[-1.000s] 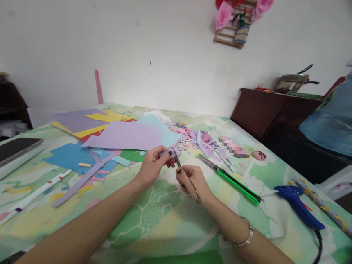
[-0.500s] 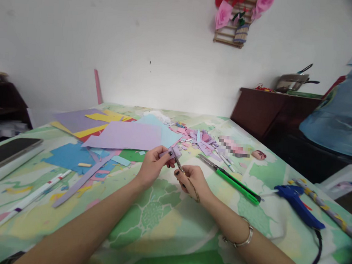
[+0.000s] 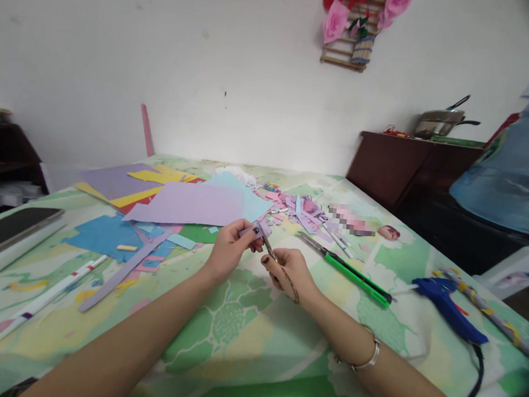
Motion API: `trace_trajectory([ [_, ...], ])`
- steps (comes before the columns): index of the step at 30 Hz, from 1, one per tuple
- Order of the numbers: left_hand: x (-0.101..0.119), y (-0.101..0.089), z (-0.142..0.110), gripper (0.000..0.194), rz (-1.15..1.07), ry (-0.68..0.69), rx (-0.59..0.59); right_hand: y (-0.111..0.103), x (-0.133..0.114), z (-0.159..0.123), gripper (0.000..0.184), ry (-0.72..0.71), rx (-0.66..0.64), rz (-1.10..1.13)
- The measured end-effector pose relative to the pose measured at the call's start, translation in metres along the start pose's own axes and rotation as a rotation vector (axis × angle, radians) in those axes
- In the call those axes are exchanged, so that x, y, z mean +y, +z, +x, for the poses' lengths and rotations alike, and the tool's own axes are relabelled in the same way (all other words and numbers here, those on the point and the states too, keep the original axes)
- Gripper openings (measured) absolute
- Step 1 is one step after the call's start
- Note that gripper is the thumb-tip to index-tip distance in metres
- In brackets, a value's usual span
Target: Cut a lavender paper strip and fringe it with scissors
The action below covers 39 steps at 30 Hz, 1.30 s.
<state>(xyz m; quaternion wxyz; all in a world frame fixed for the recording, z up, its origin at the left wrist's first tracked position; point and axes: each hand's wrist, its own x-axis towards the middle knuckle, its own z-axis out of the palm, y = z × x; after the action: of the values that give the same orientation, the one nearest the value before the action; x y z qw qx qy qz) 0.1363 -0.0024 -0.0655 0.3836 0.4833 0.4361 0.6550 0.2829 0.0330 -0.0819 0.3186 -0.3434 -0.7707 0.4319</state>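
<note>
My left hand (image 3: pixel 231 250) pinches a small lilac paper piece (image 3: pixel 256 228) over the middle of the table. My right hand (image 3: pixel 287 273) is closed round the handles of small gold scissors (image 3: pixel 272 256), whose blades reach up into the lilac piece. Both hands hover just above the green patterned tablecloth (image 3: pixel 234 338). A bangle (image 3: pixel 368 359) sits on my right wrist.
Coloured paper sheets (image 3: pixel 185 203) and scraps (image 3: pixel 298 206) lie beyond my hands. Green-handled scissors (image 3: pixel 348 271) and a blue glue gun (image 3: pixel 449 308) lie to the right, a phone on a white box (image 3: pixel 6 234) and pens (image 3: pixel 47 295) to the left.
My right hand has shifted very slightly with the scissors. The left hand keeps its hold on the lilac piece.
</note>
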Motion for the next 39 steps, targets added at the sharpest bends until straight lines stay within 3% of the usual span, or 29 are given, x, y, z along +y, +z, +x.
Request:
trace_trajectory([
  [18, -0.0011, -0.0003, -0.0005, 0.014, -0.014, 0.009, -0.011, 0.0002, 0.0013, 0.0006, 0.047, 0.002, 0.003, -0.015],
  [28, -0.0008, -0.0005, 0.0006, 0.013, 0.007, 0.014, 0.017, 0.0035, -0.0008, -0.0019, 0.051, 0.018, -0.086, 0.246],
  [39, -0.0001, -0.0006, 0.0006, 0.014, 0.049, 0.01, 0.026, 0.0026, 0.0008, -0.0013, 0.049, 0.012, -0.072, 0.199],
])
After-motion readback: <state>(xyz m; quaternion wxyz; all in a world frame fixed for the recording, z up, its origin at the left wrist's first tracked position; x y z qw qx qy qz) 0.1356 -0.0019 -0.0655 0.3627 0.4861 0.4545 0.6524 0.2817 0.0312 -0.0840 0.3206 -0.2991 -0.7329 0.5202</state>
